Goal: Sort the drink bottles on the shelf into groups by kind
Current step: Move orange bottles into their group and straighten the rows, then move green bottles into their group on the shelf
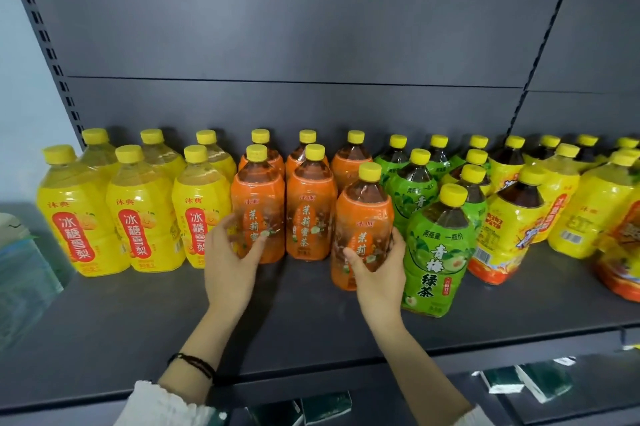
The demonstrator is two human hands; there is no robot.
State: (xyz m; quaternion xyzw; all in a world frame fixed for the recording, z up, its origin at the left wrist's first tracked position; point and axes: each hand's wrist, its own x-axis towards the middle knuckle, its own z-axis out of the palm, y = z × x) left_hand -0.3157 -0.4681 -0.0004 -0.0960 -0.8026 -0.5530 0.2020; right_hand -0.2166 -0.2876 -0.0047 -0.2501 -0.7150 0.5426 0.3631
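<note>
On the shelf (311, 318), left hand (231, 254) and right hand (378, 275) grip upright, cap-up orange bottles (362, 217).

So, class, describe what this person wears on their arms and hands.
The left hand and right hand are bare, with no gloves. A black corded bracelet circles the left wrist, next to a white crinkled sleeve. A white sleeve edge shows on the right arm too.

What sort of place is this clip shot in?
Probably a shop, or a mock-up of one: a dark metal shelf with slotted uprights, drink bottles lined up in rows by label, and small boxed goods on the shelf below.
</note>
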